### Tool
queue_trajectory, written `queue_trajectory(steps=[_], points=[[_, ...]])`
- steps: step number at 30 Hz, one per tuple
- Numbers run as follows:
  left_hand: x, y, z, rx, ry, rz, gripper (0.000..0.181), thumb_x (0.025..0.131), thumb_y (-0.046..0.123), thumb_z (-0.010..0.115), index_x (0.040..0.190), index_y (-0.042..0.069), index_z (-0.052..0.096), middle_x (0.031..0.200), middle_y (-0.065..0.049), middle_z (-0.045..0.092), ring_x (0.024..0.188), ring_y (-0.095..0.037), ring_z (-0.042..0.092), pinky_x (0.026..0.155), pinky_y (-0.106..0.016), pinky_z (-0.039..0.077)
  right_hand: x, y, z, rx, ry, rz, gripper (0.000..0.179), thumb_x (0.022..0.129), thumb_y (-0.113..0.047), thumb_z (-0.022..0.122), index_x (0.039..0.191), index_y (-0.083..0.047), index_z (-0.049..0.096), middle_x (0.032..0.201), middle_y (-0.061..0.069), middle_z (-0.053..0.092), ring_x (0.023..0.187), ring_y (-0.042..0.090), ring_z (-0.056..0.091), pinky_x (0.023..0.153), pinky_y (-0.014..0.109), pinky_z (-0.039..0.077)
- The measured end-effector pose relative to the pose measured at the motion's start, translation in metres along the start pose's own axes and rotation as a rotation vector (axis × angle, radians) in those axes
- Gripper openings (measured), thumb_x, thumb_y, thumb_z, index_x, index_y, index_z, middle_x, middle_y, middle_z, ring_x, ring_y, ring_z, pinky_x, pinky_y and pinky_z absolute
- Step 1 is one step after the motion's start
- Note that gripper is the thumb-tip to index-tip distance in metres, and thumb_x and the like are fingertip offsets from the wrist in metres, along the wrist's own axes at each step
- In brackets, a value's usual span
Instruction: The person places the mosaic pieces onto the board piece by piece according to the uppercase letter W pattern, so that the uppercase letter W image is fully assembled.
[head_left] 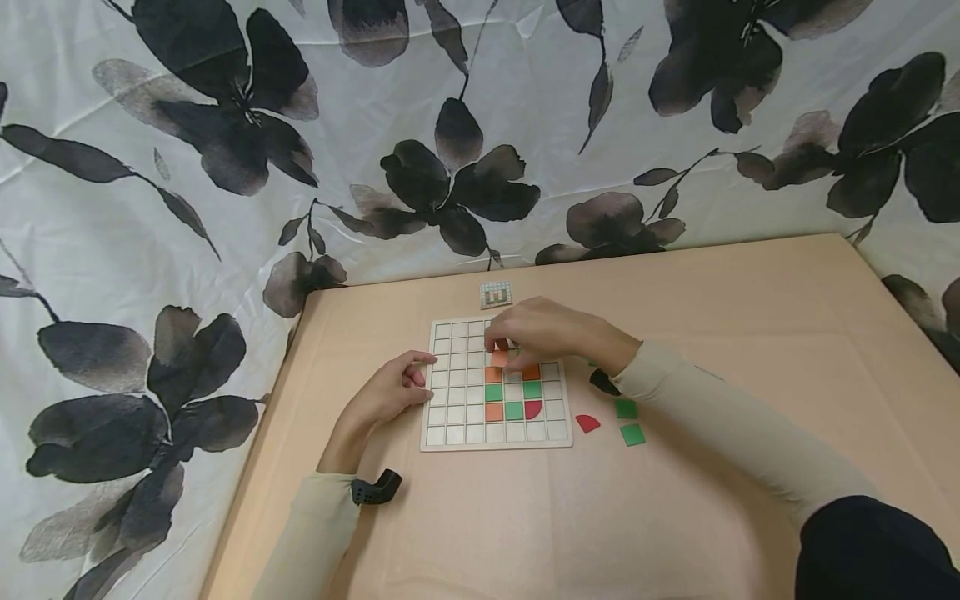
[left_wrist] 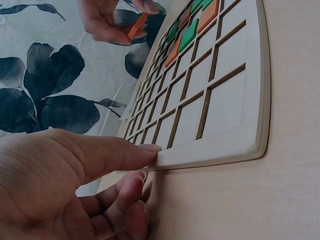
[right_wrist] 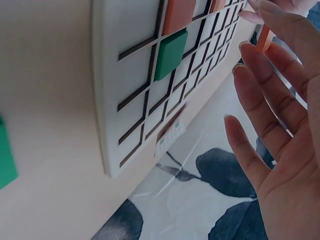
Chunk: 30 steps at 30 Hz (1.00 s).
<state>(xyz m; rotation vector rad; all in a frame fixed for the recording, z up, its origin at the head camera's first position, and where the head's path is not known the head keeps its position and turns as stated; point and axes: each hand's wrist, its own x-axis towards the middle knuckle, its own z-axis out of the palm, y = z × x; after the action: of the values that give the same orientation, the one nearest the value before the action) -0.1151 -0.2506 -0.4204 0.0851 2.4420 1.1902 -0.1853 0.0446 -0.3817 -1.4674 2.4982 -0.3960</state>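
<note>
A white grid board (head_left: 457,443) with raised squares lies on the table. My left hand (head_left: 388,390) rests at its left edge; in the left wrist view the thumb (left_wrist: 120,152) lies straight on the rim, the other fingers loosely bent beside it. My right hand (head_left: 543,333) is over the upper part of the board and pinches an orange square tile (left_wrist: 137,26) between thumb and fingertips, above the surface. Seated on the board are green tiles (head_left: 513,410), orange tiles (head_left: 494,412) and a red rounded tile (head_left: 532,408). The right hand hides some squares.
Right of the board lie a red rounded piece (head_left: 587,423) and green square tiles (head_left: 632,434). Behind the board is a small pattern card (head_left: 496,294). The wooden table (head_left: 480,525) ends at a floral cloth (head_left: 360,108). A black band (head_left: 377,487) circles the left wrist.
</note>
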Motion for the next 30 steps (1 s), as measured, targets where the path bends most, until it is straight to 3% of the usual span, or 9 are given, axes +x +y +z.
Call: queue_trajectory(steps=[9,17,30], points=[[0.001,-0.002,-0.001,0.002,-0.005,-0.008,0.055,0.086,-0.003,0.075,0.137,0.008,0.057,0.093,-0.01,0.054,0.076,-0.02,0.049,0.06,-0.024,0.04,0.023,-0.011,0.006,0.006,-0.043,-0.007,0.028,0.086,-0.04,0.079,0.107,-0.023,0.071,0.092,-0.006,0.066,0.083,0.01,0.055,0.073,0.029,0.045],[0.0,-0.003,-0.002,0.008,-0.007,-0.012,0.055,0.086,-0.002,0.076,0.137,0.009,0.057,0.093,-0.009,0.054,0.077,-0.021,0.049,0.06,-0.024,0.041,0.043,-0.015,0.017,-0.011,-0.073,-0.006,0.02,0.089,-0.039,0.075,0.103,-0.026,0.07,0.09,-0.008,0.062,0.08,0.009,0.055,0.066,0.027,0.043],[0.001,-0.003,-0.002,0.012,-0.008,-0.005,0.054,0.086,-0.001,0.076,0.136,0.01,0.057,0.093,-0.008,0.054,0.075,-0.019,0.049,0.06,-0.024,0.041,0.063,-0.024,0.026,-0.071,-0.085,-0.049,0.023,0.087,-0.037,0.079,0.104,-0.025,0.071,0.093,-0.005,0.065,0.076,0.008,0.055,0.065,0.025,0.044]])
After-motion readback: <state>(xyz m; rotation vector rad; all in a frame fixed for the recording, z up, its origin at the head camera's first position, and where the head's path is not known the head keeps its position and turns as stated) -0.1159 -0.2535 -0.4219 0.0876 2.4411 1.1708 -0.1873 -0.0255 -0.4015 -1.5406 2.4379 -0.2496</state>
